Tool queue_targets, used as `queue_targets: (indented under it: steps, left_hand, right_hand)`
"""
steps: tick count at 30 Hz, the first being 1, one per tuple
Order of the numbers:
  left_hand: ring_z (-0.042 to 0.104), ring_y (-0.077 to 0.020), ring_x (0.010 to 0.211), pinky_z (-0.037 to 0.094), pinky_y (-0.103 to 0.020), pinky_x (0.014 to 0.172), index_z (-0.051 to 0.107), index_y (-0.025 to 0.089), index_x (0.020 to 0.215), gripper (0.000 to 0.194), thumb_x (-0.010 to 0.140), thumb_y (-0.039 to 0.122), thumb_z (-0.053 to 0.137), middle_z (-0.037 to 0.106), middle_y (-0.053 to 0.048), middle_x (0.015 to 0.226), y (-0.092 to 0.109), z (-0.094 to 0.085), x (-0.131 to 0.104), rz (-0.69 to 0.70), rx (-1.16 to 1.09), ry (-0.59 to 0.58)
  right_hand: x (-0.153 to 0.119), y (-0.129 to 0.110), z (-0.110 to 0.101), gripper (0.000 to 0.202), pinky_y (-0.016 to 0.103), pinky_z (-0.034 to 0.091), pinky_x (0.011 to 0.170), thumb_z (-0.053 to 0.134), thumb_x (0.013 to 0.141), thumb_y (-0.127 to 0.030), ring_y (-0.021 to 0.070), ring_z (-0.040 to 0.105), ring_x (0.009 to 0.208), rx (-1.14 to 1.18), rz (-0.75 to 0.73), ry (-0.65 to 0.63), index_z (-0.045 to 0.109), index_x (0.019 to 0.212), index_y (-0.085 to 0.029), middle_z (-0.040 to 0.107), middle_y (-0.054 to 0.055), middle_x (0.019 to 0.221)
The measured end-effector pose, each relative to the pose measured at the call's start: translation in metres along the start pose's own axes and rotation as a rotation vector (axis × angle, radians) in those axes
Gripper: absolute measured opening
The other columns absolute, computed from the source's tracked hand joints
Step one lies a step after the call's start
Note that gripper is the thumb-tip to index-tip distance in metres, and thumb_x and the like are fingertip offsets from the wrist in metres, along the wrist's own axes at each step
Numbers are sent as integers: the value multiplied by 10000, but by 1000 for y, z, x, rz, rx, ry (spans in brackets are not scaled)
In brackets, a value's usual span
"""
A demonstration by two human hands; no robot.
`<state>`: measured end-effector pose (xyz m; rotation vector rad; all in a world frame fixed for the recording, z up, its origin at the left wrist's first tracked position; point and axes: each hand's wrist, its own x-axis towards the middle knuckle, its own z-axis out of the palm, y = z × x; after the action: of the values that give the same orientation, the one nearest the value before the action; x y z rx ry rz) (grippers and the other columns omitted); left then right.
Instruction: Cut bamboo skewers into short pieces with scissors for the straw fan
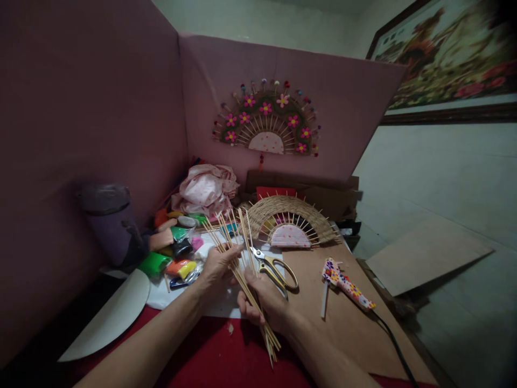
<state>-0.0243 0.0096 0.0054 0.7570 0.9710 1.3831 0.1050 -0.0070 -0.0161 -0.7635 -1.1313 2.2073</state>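
A loose bundle of thin wooden sticks is held between both hands, slanting from upper left to lower right. My left hand is closed on the upper part of the bundle. Lower down, my right hand has its fingers curled around the sticks. Just beyond my right hand lie gold-handled scissors, their blades partly behind the sticks. Behind them stands a woven half-round fan with sticks poking through it and a pale dotted centre.
A flowery glue gun with a cord lies on brown board at right. Coloured clay packets, pink cloth, a purple cup and a white half disc are at left. A decorated fan hangs behind.
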Motion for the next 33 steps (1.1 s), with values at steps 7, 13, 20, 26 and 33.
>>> queue_targets:
  steps: [7,13,20,26,33]
  left_hand:
    - [335,-62,279,261,-188,244,537,153,699,299,608,381,707,444,69,433,0,1,-1,-28,-18,7]
    - [333,-45,298,250,-169,269,552,151,756,358,566,381,752,404,90,442,-1,2,0,-31,-33,-8]
    - [298,-20,340,190,-155,323,515,141,626,329,567,347,765,351,89,417,-5,-2,6,-3,-25,13]
    - [278,-23,332,177,-165,328,490,155,619,315,606,361,727,347,91,415,-4,0,4,-17,-10,36]
    - [280,-31,302,177,-176,303,439,172,573,338,579,350,726,356,92,396,-4,2,4,-41,-17,60]
  right_hand:
    - [-2,-2,4,611,147,203,249,413,790,-677,43,303,222,-75,20,28,564,876,-91,513,-34,372]
    - [-1,-1,6,623,153,219,234,403,775,-698,42,305,213,-118,31,26,548,674,-101,497,-17,341]
    - [-1,1,6,680,150,201,214,361,818,-668,37,273,189,-195,-8,-3,533,492,-97,400,-17,262]
    - [0,2,5,685,147,199,205,365,803,-686,38,279,180,-202,16,-8,527,493,-97,390,-19,253]
    - [-2,0,8,686,141,217,213,368,749,-733,37,290,183,-197,10,4,533,543,-100,399,-27,263]
